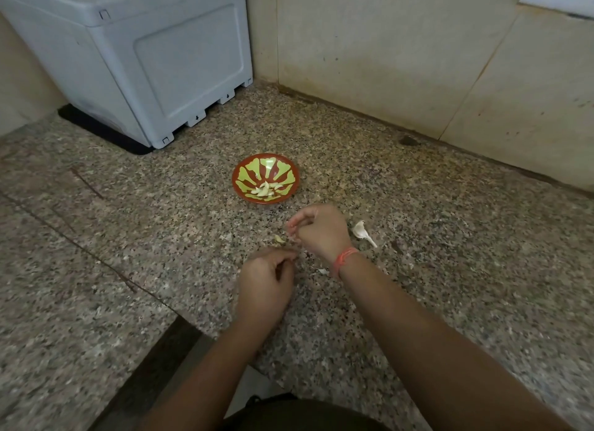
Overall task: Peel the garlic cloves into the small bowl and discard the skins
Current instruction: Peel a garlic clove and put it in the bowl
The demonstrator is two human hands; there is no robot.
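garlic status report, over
Left hand and right hand curled, contents hidden. Peeled cloves in small bowl. Garlic piece beside right hand; skin scraps on counter, bowl path open.

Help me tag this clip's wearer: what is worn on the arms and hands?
No sleeves or gloves are in view. The right hand has an orange-red thread band at its wrist; the left hand wears nothing visible.

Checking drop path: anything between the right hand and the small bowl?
Nothing visible: only bare counter between right hand and small bowl. Skin scrap and garlic piece lie beside the hand, off that line.
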